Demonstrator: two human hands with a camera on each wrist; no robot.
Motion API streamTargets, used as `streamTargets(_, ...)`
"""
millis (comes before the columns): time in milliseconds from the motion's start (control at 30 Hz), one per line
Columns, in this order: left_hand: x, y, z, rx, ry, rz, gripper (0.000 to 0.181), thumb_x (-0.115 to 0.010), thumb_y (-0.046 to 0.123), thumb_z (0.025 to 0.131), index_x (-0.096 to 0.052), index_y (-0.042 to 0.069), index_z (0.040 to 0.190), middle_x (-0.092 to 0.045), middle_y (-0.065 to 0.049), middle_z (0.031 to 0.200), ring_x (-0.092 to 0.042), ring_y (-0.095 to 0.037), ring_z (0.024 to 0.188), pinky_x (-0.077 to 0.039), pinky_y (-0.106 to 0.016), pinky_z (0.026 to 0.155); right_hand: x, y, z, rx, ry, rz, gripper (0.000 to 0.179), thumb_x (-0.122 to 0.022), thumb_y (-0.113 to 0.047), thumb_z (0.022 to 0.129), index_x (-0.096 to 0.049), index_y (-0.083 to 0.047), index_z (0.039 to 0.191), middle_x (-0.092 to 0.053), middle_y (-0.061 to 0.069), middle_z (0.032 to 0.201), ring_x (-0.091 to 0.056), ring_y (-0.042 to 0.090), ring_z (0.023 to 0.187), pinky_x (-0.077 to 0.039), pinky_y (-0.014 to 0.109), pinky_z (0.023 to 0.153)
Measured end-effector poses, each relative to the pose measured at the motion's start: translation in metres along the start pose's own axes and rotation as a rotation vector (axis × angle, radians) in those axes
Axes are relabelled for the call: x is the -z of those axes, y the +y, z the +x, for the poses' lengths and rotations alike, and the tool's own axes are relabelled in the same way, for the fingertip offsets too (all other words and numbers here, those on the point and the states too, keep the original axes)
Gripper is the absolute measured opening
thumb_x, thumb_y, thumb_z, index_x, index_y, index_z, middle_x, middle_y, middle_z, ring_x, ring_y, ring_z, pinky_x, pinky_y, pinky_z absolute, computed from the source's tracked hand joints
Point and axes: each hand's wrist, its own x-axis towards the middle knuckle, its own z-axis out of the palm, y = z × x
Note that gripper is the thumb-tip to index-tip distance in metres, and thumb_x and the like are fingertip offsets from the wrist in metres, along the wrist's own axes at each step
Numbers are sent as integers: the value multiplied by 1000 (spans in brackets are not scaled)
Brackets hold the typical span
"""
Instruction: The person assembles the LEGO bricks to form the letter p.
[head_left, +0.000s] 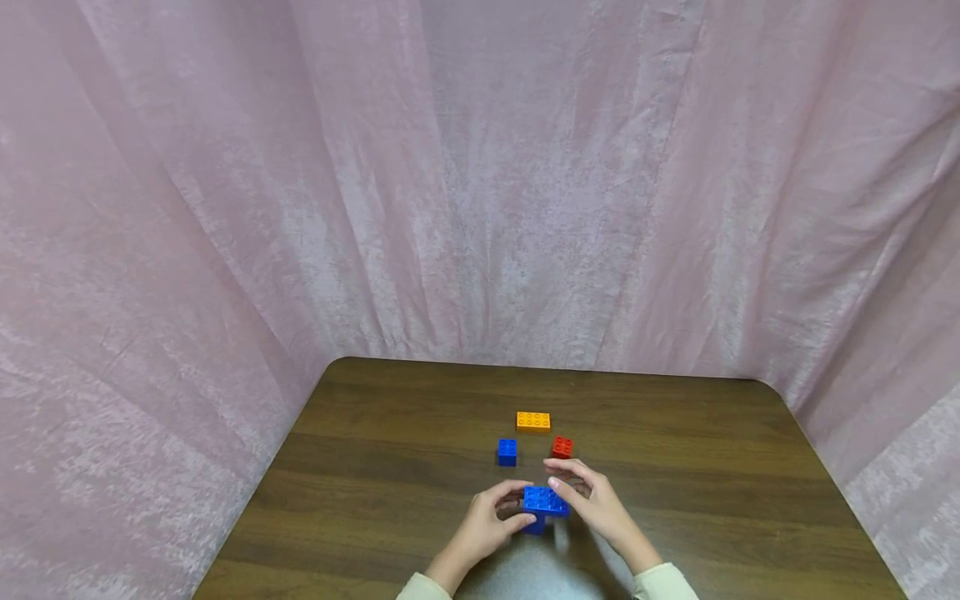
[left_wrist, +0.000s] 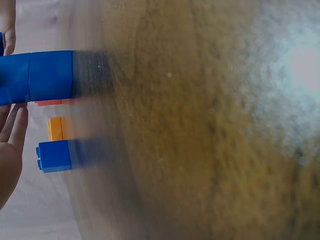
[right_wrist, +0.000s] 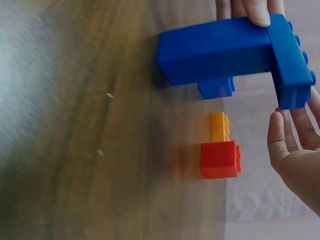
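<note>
A blue brick build point(head_left: 546, 500) stands near the front of the table: a long studded brick lies across a column of square blue bricks point(right_wrist: 215, 52), its right end overhanging. My left hand point(head_left: 486, 525) grips the column from the left, thumb on the near side. By the overhanging end is my right hand point(head_left: 596, 504), fingers loosely extended and not wrapped round it; the thumb tip is close to the studs, and whether it touches them I cannot tell. A red brick point(head_left: 562, 447) sits just beyond the right fingertips.
Farther back on the wooden table point(head_left: 360, 467) are a loose blue square brick point(head_left: 507, 452) and a flat orange brick point(head_left: 533, 422). Pink curtains point(head_left: 525, 183) hang behind the table and along both sides.
</note>
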Motion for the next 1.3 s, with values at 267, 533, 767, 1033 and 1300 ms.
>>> streamTargets(267,1,0,0,17,8,8,34,-72,-7,80,-62,-5,113,-67,-21,106,-65,-23,99,-54,-47,88,13,-2,16,40,3,40,28,-59,-12,96,-61,0,122,-64,15,117,-61,24,109,-50,19,91)
streamTargets(533,0,2,0,4,4,-1,33,-72,-6,81,-62,-7,112,-66,-23,106,-64,-24,99,-53,-49,88,17,0,37,134,-34,39,31,-60,-7,95,-58,6,122,-64,21,117,-62,9,105,-51,18,91)
streamTargets(767,1,1,0,16,4,-6,33,-72,-6,81,-62,-7,112,-66,-23,106,-65,-26,100,-53,-49,88,15,6,56,142,-112,13,35,-63,-5,93,-57,5,125,-64,21,118,-63,19,106,-51,19,91)
streamTargets(1033,1,-2,0,-5,3,-13,33,-72,-7,80,-61,-7,112,-67,-23,105,-65,-25,99,-53,-50,87,12,11,76,142,-225,7,41,-62,-3,92,-51,10,129,-56,31,124,-57,37,113,-51,32,96)
streamTargets(1300,2,4,0,-13,-4,-9,32,-71,-10,80,-61,-10,110,-66,-25,104,-65,-28,99,-53,-52,87,4,22,95,121,-338,19,50,-63,0,91,-43,15,133,-50,32,132,-45,50,123,-40,54,103)
